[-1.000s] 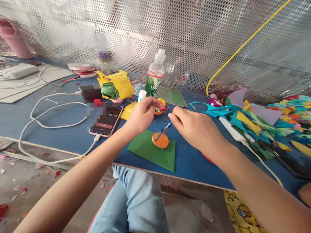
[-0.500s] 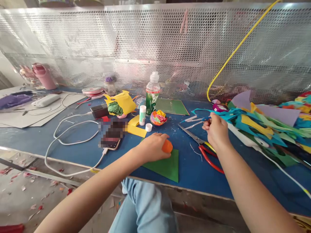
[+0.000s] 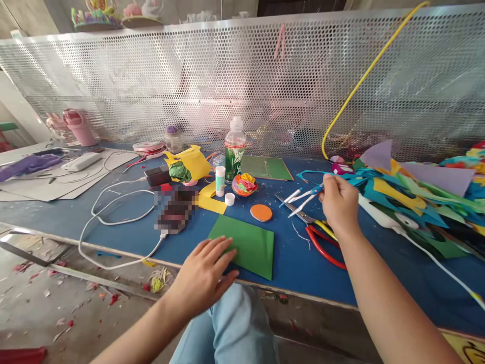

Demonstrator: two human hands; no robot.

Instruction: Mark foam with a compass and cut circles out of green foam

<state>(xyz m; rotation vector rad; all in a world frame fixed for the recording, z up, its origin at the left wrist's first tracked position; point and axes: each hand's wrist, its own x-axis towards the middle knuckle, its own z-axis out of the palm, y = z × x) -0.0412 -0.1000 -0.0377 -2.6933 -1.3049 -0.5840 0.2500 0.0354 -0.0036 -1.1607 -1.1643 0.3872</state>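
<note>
My left hand (image 3: 206, 270) lies with fingers spread on the left part of a green paper sheet (image 3: 253, 247) at the table's front edge. In my closed right hand (image 3: 339, 205) is a small tool with blue and white parts, perhaps compasses (image 3: 303, 201), its legs pointing left. Beneath and beside it lie scissors with red and yellow handles (image 3: 324, 247). An orange disc (image 3: 261, 213) rests flat just behind the green paper. Behind that are a small bowl of colourful paper bits (image 3: 244, 185), a white cap (image 3: 229, 198) and a glue stick (image 3: 220, 181).
A bottle (image 3: 235, 149) stands behind the glue stick. Left are yellow paper strips (image 3: 212, 203), a phone (image 3: 176, 211) and a looping white cable (image 3: 93, 215). Coloured paper scraps (image 3: 401, 192) pile up at the right. A perforated metal panel (image 3: 212, 76) rises behind the table.
My left hand has let go of the orange disc, which now lies on the table, and has moved left and nearer onto the green paper. My right hand still holds the tool.
</note>
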